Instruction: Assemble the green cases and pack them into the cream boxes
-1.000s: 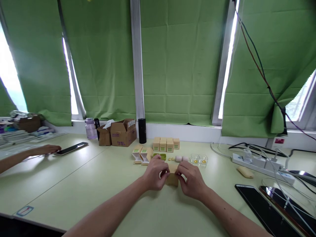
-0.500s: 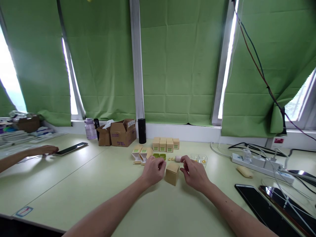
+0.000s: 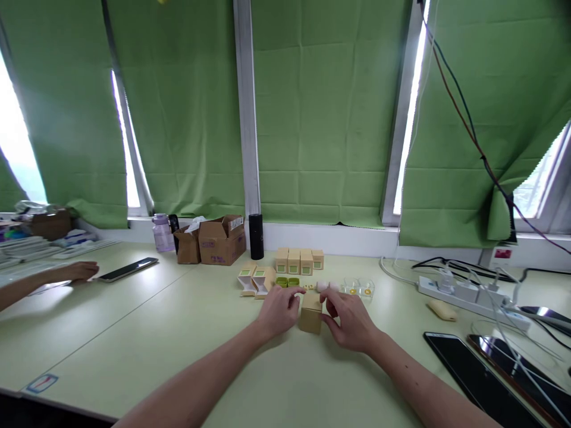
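Pale table point(image 3: 187, 333), box point(image 3: 310, 318) between hands point(image 3: 277, 312)

On my feed I see daylight blown out white in the window gaps point(image 3: 18, 137) at upper left, soft shadows on the counter point(image 3: 178, 321) and stretched edges.

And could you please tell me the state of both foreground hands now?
Left hand: partly open beside the small box.
Right hand: curled at the box; grip cannot be told.
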`<move>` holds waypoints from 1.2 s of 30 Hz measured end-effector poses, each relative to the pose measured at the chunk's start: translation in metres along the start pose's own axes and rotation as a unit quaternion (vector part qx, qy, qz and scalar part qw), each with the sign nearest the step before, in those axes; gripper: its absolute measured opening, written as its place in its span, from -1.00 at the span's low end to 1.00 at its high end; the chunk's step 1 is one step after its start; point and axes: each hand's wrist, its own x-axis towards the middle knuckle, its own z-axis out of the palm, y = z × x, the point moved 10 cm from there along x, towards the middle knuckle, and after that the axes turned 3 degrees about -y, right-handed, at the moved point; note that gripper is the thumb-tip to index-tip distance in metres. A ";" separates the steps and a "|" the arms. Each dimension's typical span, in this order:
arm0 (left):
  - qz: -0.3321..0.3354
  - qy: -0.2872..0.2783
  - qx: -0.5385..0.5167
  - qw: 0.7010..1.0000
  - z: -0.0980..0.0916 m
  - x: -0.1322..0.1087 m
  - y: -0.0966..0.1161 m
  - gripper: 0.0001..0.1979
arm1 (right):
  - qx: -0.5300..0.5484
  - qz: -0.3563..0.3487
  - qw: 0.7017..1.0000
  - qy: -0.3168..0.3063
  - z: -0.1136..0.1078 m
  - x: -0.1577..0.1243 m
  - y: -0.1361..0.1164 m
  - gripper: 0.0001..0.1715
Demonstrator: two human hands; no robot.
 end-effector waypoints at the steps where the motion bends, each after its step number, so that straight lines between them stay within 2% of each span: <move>1: -0.002 0.007 0.000 1.000 -0.001 0.000 0.000 -0.67 | 0.003 0.006 1.000 0.004 0.000 0.000 0.004 -0.67; 4: -0.002 0.024 0.000 1.000 -0.006 0.000 0.000 -0.75 | 0.010 0.036 0.999 0.014 0.001 0.000 0.017 -0.67; 7: 0.012 0.033 -0.002 0.999 -0.008 -0.002 0.004 -0.79 | -0.004 0.093 0.996 0.011 0.006 0.000 0.032 -0.74; 10: 0.036 0.032 -0.006 0.999 -0.009 -0.004 0.012 -0.80 | -0.028 0.165 0.986 -0.013 0.015 -0.001 0.047 -0.81; 13: 0.054 0.027 -0.004 0.998 -0.009 -0.006 0.019 -0.79 | -0.062 0.213 0.973 -0.063 0.025 -0.003 0.055 -0.84; 18: 0.050 0.046 0.010 0.998 -0.015 -0.005 0.021 -0.80 | -0.109 0.222 0.958 -0.144 0.035 -0.008 0.057 -0.95; 22: 0.052 0.059 0.014 0.997 -0.019 -0.006 0.022 -0.81 | -0.113 0.217 0.955 -0.165 0.037 -0.009 0.056 -0.94; 26: 0.077 0.065 0.005 0.995 -0.023 -0.006 0.032 -0.85 | -0.115 0.212 0.957 -0.164 0.037 -0.009 0.054 -0.92; 29: 0.095 0.045 -0.003 0.995 -0.024 -0.005 0.043 -0.83 | -0.115 0.208 0.958 -0.159 0.037 -0.010 0.053 -0.89; 36: 0.134 -0.088 0.022 0.987 -0.006 0.005 0.069 -0.46 | -0.117 0.207 0.959 -0.155 0.035 -0.010 0.052 -0.89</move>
